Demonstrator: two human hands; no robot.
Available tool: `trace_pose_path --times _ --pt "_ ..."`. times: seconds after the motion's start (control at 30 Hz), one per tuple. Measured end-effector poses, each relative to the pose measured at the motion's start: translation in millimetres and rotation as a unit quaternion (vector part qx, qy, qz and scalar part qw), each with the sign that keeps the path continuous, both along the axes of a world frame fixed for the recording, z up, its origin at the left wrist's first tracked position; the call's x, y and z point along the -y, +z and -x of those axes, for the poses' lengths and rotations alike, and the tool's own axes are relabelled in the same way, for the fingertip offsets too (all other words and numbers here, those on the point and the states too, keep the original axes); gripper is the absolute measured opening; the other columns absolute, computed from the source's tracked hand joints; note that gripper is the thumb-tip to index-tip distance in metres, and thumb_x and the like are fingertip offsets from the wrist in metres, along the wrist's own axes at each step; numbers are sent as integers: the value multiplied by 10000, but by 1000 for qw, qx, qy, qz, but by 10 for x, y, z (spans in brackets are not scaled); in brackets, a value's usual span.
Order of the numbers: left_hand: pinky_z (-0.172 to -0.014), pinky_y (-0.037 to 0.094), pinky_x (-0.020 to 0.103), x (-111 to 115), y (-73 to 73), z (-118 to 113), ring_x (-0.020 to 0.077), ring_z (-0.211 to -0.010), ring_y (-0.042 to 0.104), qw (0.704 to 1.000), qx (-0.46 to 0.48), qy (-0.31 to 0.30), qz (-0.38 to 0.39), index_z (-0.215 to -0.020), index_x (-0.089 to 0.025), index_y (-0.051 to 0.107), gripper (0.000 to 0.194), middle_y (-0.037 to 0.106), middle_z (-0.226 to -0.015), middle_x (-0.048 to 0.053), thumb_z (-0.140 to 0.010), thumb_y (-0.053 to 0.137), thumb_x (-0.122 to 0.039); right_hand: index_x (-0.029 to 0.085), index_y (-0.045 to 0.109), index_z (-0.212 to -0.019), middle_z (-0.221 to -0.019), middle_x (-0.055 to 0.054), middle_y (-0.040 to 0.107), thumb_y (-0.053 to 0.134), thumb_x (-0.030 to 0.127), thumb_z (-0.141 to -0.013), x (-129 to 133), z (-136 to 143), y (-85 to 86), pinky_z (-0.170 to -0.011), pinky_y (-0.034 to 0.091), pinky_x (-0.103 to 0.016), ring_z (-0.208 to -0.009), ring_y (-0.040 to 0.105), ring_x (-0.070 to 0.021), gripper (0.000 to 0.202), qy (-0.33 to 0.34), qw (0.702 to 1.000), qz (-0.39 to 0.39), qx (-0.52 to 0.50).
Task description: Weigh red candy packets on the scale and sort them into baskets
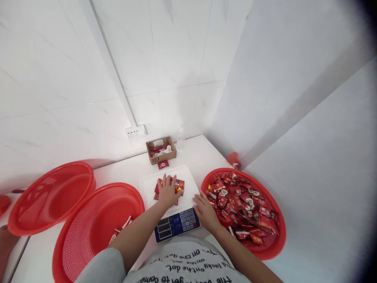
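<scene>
Several small red packets (180,184) lie in a loose pile on the white tray (190,196) of a scale. My left hand (167,192) rests over this pile from above, its fingers spread across the packets. At the tray's right edge, my right hand (204,210) has its fingers stretched out, touching the rim. Below the tray shows the scale's blue keypad panel (177,225), with dark display windows on its left. Just right of my right hand stands a red basket (281,239) heaped with red packets (235,200).
A second red basket (138,196) on the left holds a few packets. Beyond it is another red basin (17,228), with another person's hand (6,239) near its rim. A small cardboard box (163,157) with packets stands by the wall, a single packet (163,164) before it.
</scene>
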State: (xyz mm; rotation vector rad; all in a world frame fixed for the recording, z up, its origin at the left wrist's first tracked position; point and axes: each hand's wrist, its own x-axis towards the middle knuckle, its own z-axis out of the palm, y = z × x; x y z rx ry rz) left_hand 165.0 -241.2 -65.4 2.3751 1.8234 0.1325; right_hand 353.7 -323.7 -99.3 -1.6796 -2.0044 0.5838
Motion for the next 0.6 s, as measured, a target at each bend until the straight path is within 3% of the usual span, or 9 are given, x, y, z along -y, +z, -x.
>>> trace_pose_path --times 0.1,0.2,0.3,0.5,0.53,0.6 --pt "-1057 22 622 -35 22 130 349 -1374 74 991 -8 -134 21 -1396 -325 284 721 229 -1500 55 -770 435 -651 157 596 -1127 -1263 -93 547 402 225 -853 3 -1 -9 -1083 299 -468 -1330 285 -246 343 -1 1000 -5 -6" --pt "-1045 38 645 -56 -9 238 348 -1370 102 981 -20 -184 53 -1383 -359 299 686 258 -1492 37 -775 436 -647 168 599 -1120 -1257 -96 549 402 225 -853 5 -2 -12 -1080 302 -480 -1332 282 -238 336 2 1000 -11 -16" --pt "-1049 92 631 -59 -63 221 335 -1362 145 988 -14 -144 46 -1378 -361 310 614 296 -1476 34 -819 404 -596 178 604 -1111 -1250 -94 553 401 217 -851 7 1 -6 -1077 307 -482 -1333 279 -236 332 4 1000 -17 -16" --pt "-988 168 686 -106 -49 -20 359 -1367 119 995 17 56 76 -1386 -278 316 580 219 -1501 95 -870 307 -541 166 610 -1096 -1238 -95 560 401 215 -851 7 6 8 -1075 316 -477 -1326 291 -241 326 4 1000 -20 -1" --pt "-983 167 693 -122 -28 -24 369 -1369 97 994 20 63 82 -1393 -269 305 607 191 -1508 101 -861 308 -562 168 612 -1093 -1240 -94 559 401 212 -850 6 6 10 -1075 316 -478 -1327 289 -240 324 5 1000 -21 0" --pt "-1004 126 685 -153 15 28 372 -1374 52 997 22 20 75 -1398 -280 291 664 159 -1518 86 -828 339 -617 166 614 -1089 -1243 -97 557 400 208 -849 5 5 17 -1075 315 -478 -1330 282 -239 324 6 1000 -20 2"
